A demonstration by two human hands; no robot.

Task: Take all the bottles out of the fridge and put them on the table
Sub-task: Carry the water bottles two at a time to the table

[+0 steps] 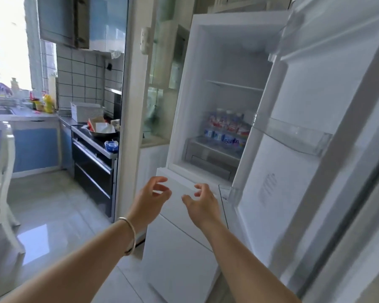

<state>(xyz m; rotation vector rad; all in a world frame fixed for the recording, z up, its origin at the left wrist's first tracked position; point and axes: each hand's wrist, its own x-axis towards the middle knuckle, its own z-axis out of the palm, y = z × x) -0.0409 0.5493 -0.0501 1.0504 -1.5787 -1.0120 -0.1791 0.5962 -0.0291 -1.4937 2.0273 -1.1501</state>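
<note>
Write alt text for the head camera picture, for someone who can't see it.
Two empty hands, left and right, fingers loosely curled, reach toward an open fridge with bottles clustered on its lower shelf. The fridge door stands open on the right; a kitchen counter lies to the left.

1. Fridge (208,62): white, smooth, semi-gloss walls.
2. Bottles (227,127), on the fridge's lower shelf: clear plastic, glossy printed labels.
3. Door bin (298,136), on the fridge's open door: transparent plastic.
4. Bangle (130,235), on the wrist before the fridge: polished metal.
5. Floor (42,215), left of the fridge: glossy tile.
6. Wall (79,73), far left of the fridge: glazed tile, dark grout.
</note>
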